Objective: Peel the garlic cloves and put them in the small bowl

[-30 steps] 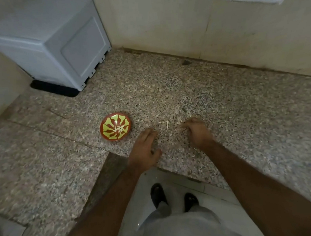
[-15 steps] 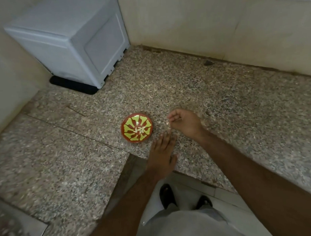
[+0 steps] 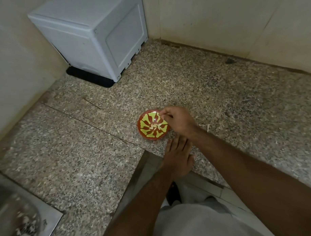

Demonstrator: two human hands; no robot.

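- The small bowl (image 3: 153,125), red with a yellow-green leaf pattern, is sitting on the speckled granite counter (image 3: 221,101), close to the counter's front edge.
- The right hand (image 3: 179,121) is hovering over the bowl's right rim, its fingers curled inward and its fingertips (image 3: 163,115) pinching a small pale piece, apparently a garlic clove, though it is too small to tell for sure.
- A few peeled garlic cloves (image 3: 154,126) are lying in the middle of the bowl.
- The left hand (image 3: 179,159) is lying flat on the counter just in front of the bowl, fingers straight and relaxed, holding nothing.
- Scraps of pale garlic skin (image 3: 206,127) are lying on the counter right of the bowl, just beyond the right wrist.
- A white appliance (image 3: 95,35) is standing well behind the bowl, in the corner.
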